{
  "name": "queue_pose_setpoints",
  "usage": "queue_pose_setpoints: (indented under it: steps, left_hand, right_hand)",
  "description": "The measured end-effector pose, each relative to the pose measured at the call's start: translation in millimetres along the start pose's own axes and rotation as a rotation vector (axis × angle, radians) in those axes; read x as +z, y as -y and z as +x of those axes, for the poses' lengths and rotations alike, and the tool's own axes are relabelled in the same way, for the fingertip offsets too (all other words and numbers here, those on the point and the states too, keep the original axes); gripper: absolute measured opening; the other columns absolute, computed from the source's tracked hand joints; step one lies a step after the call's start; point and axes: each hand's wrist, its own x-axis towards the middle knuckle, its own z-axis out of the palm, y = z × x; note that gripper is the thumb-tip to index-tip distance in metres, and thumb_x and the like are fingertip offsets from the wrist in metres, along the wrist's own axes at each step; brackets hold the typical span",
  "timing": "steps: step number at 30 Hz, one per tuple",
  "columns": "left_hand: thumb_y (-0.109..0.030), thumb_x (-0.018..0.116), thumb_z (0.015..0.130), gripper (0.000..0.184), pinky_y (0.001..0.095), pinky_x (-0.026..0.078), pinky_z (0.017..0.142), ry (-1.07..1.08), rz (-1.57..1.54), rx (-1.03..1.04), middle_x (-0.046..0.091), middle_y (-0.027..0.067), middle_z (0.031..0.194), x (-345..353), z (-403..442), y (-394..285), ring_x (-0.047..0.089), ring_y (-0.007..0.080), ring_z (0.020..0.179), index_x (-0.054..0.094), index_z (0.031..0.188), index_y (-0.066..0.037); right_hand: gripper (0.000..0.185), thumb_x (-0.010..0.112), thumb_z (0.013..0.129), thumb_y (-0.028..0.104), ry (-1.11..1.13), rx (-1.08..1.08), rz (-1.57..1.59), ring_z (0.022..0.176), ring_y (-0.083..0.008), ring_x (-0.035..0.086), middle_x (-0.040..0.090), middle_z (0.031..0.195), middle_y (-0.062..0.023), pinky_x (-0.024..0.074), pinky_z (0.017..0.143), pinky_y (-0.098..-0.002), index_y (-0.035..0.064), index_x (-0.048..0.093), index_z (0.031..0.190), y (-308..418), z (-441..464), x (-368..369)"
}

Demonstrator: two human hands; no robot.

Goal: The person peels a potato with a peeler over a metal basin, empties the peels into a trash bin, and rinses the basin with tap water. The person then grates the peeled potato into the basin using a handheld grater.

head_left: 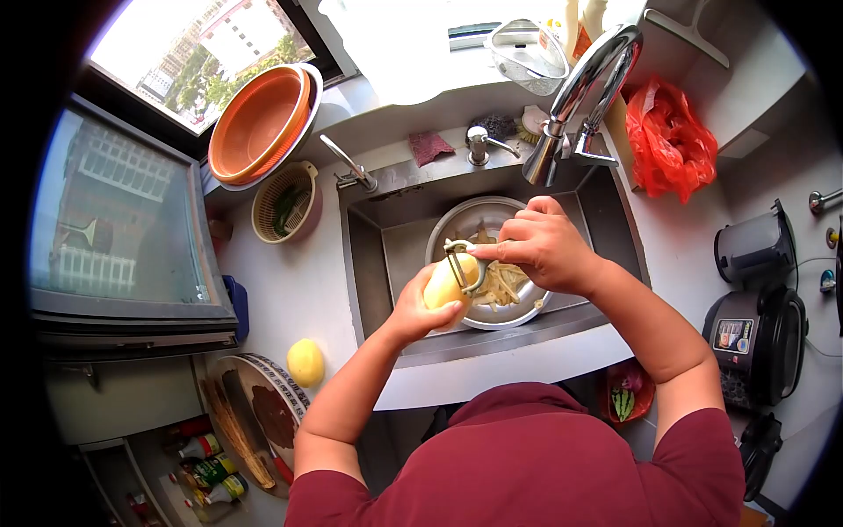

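Observation:
My left hand (421, 309) is wrapped round a pale yellow, peeled potato (446, 288) above the sink. In my right hand (546, 246) is a Y-shaped vegetable peeler (458, 263), its blade lying against the potato's upper side. Beneath both hands a metal bowl (448, 220) sits in the sink, with strips of peel (500, 285) in it. Another peeled potato (306, 363) rests on the counter to the left. Part of the held potato is hidden by my fingers and the peeler.
A chrome faucet (571, 97) arches over the steel sink (373, 272) from the back right. Orange bowls (259, 123) and a colander (307, 211) stand at back left, beside an open window (123, 220). A red plastic bag (672, 140) and a black cooker (746, 338) are on the right.

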Motion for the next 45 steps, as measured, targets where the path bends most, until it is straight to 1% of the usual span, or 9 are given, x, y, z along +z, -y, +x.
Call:
queue_pose_setpoints:
  steps: [10,16,21,24,31,34,37,40,45]
  left_hand:
    - [-0.024,0.073,0.069,0.068,0.032,0.044,0.089,0.041,-0.041,-0.007,0.056,0.01,0.111,-1.0,1.6,-9.4,0.055,0.0166,0.101,0.045,0.125,0.0]
    - [-0.029,0.074,0.069,0.073,0.0319,0.042,0.092,0.093,-0.199,-0.056,0.055,0.0093,0.115,1.1,-3.6,20.0,0.053,0.017,0.105,0.043,0.129,0.0]
    - [-0.039,0.074,0.066,0.083,0.0367,0.045,0.092,0.053,-0.347,-0.011,0.054,0.0141,0.119,-10.2,-13.5,11.4,0.055,0.0237,0.109,0.039,0.131,0.0]
    - [-0.047,0.069,0.066,0.085,0.0398,0.047,0.089,0.151,-0.523,0.015,0.056,0.0194,0.114,-17.5,-10.9,1.2,0.058,0.029,0.102,0.04,0.13,-0.001]
    - [-0.062,0.067,0.063,0.088,0.0397,0.05,0.072,0.497,-0.989,0.082,0.056,0.0232,0.101,-6.9,-6.8,10.4,0.06,0.0315,0.085,0.045,0.123,-0.001]
    - [-0.064,0.059,0.072,0.085,0.0388,0.049,0.068,0.693,-1.132,0.149,0.054,0.0213,0.097,0.8,-0.6,13.5,0.057,0.0305,0.084,0.04,0.128,-0.002]
    - [-0.064,0.06,0.073,0.085,0.0408,0.05,0.07,0.612,-1.287,0.035,0.055,0.0206,0.095,9.0,-4.0,14.1,0.057,0.0315,0.085,0.04,0.128,-0.003]
    - [-0.062,0.058,0.076,0.081,0.0425,0.051,0.073,0.445,-1.299,-0.077,0.056,0.0226,0.1,15.7,-3.9,13.8,0.058,0.0338,0.089,0.041,0.129,-0.004]
    - [-0.055,0.053,0.083,0.072,0.0462,0.05,0.084,0.345,-1.091,-0.143,0.054,0.0268,0.117,10.5,1.4,19.2,0.057,0.0383,0.103,0.043,0.131,-0.003]
  right_hand:
    - [0.046,0.063,0.076,0.007,-0.005,-0.022,-0.029,0.074,-0.0115,0.055,0.057,0.078,0.0075,0.0326,0.084,-0.0323,0.0359,0.065,0.112,-6.7,1.2,0.3]
    - [0.041,0.063,0.08,0.014,0.054,0.007,0.278,0.077,-0.0095,0.055,0.057,0.076,0.0081,0.0289,0.081,-0.0324,0.0371,0.063,0.114,-34.7,-15.5,42.4]
    - [0.04,0.061,0.081,0.012,0.18,0.152,0.097,0.076,-0.0116,0.054,0.057,0.074,0.0071,0.0294,0.085,-0.0328,0.0379,0.065,0.112,-64.4,-47.9,72.4]
    - [0.042,0.059,0.082,0.009,0.179,0.351,0.139,0.078,-0.0135,0.055,0.059,0.074,0.0056,0.0304,0.085,-0.034,0.0374,0.065,0.112,-70.6,-51.6,84.5]
    - [0.034,0.057,0.084,0.013,0.157,0.433,0.005,0.078,-0.015,0.057,0.06,0.075,0.0044,0.0329,0.083,-0.0348,0.0339,0.067,0.109,-58.6,-46.4,90.8]
    - [0.036,0.057,0.083,0.012,0.219,0.521,-0.06,0.077,-0.0162,0.058,0.06,0.074,0.0031,0.035,0.079,-0.036,0.0317,0.066,0.111,-57.3,-51.7,93.6]
    - [0.037,0.059,0.08,0.01,-0.095,0.49,0.107,0.076,-0.0162,0.058,0.06,0.073,0.0027,0.0348,0.077,-0.0345,0.0298,0.067,0.111,-37.0,-48.7,78.5]
    - [0.039,0.06,0.077,0.008,-0.2,0.398,0.343,0.073,-0.0154,0.056,0.058,0.072,0.0038,0.0339,0.077,-0.0334,0.0278,0.067,0.111,-14.2,-35.8,41.9]
    - [0.039,0.063,0.075,0.009,-0.171,0.187,0.227,0.07,-0.0131,0.054,0.056,0.071,0.006,0.0329,0.079,-0.0334,0.0275,0.067,0.11,-7.3,-28.7,6.1]
